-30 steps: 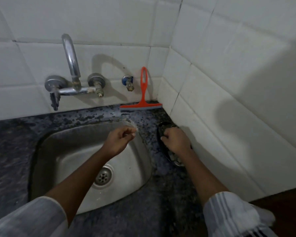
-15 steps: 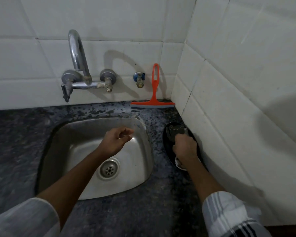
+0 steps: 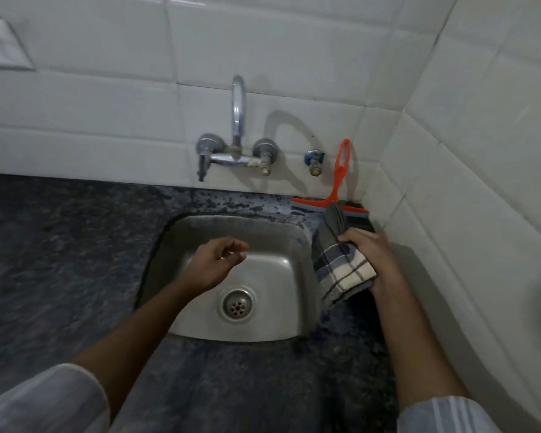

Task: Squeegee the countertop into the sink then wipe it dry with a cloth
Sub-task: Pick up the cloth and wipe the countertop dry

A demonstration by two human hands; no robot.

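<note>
My right hand (image 3: 376, 257) grips a grey, white and dark checked cloth (image 3: 338, 264) lifted above the dark speckled countertop (image 3: 75, 260), just right of the steel sink (image 3: 281, 326). The cloth's top end overlaps the blade of the orange squeegee (image 3: 338, 179), which leans upright against the back wall in the corner. My left hand (image 3: 216, 264) hovers over the sink bowl with its fingers loosely curled and nothing in them.
A chrome wall tap (image 3: 238, 132) with two valves sits above the sink, and a small blue-handled valve (image 3: 314, 160) is next to the squeegee. White tiled walls close the back and right side. A white wall fitting (image 3: 0, 48) is at the top left.
My right hand has raised the cloth off the counter, so its checked pattern now hangs in view. The camera has shifted left and back. My left hand stays over the sink.
</note>
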